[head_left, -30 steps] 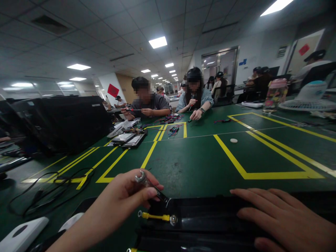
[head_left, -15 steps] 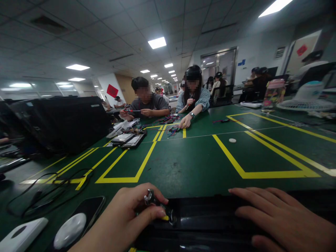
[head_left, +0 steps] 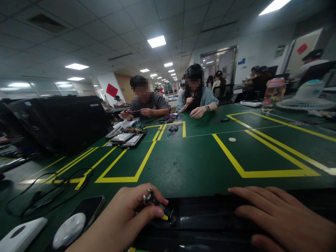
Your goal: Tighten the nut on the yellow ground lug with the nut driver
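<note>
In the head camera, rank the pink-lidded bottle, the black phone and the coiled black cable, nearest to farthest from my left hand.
From your left hand:
1. Black phone, just left.
2. Coiled black cable, farther left.
3. Pink-lidded bottle, far back right.

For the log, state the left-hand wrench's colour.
The wrench is dark grey, bright at its head; head view.

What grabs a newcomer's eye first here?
Up front, the left hand grips a small combination spanner at a black panel, while the right hand lies spread on that panel. Beyond them, yellow tape lines mark out the long green workbench. Farther along, a seated person and another work near tangled coloured wires.
</note>
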### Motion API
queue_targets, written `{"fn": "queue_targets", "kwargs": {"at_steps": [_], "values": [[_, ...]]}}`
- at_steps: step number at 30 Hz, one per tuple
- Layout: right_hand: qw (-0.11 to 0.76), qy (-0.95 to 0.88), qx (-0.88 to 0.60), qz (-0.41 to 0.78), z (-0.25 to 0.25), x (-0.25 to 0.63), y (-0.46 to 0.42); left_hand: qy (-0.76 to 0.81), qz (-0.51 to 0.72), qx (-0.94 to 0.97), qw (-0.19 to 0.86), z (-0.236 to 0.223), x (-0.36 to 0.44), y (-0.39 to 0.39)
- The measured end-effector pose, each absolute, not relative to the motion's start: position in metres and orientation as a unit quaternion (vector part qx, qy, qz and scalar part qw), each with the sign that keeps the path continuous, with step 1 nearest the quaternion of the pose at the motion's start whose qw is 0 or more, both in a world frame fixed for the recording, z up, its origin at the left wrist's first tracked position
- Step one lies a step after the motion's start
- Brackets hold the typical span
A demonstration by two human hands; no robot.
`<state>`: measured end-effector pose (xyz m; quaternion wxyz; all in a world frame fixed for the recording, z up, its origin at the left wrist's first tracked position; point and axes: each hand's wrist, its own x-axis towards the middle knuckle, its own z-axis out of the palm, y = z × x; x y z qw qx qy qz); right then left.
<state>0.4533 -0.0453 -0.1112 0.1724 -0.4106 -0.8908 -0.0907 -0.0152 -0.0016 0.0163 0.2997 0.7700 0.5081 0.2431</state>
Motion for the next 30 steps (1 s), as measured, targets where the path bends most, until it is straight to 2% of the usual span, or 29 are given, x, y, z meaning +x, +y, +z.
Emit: {"fn": "queue_targets", "kwargs": {"at_steps": [5, 12, 15, 19, 21, 25, 27, 30], "values": [[0.283, -0.842, -0.459, -0.007, -0.100, 0.435, -0.043, 0.509, 0.213, 0.775, 0.307, 0.023, -0.013, 0.002], [0.288, -0.839, -0.462, -0.008, -0.097, 0.427, -0.044, 0.491, 0.236, 0.771, 0.329, 0.012, -0.021, 0.006], [0.262, -0.849, -0.459, -0.019, -0.104, 0.440, -0.046, 0.486, 0.237, 0.763, 0.354, 0.012, -0.022, 0.005], [0.161, -0.890, -0.418, -0.085, -0.111, 0.455, -0.047, 0.479, 0.267, 0.724, 0.418, 0.013, -0.025, 0.007], [0.138, -0.896, -0.411, -0.101, -0.113, 0.457, -0.047, 0.480, 0.297, 0.682, 0.465, 0.014, -0.029, 0.011], [0.206, -0.875, -0.435, -0.051, -0.110, 0.449, -0.046, 0.506, 0.356, 0.609, 0.496, 0.021, -0.038, 0.019], [0.256, -0.853, -0.454, -0.019, -0.106, 0.440, -0.045, 0.513, 0.372, 0.602, 0.485, 0.021, -0.040, 0.019], [0.284, -0.839, -0.464, 0.000, -0.100, 0.428, -0.043, 0.512, 0.363, 0.635, 0.449, 0.016, -0.038, 0.014]]}}
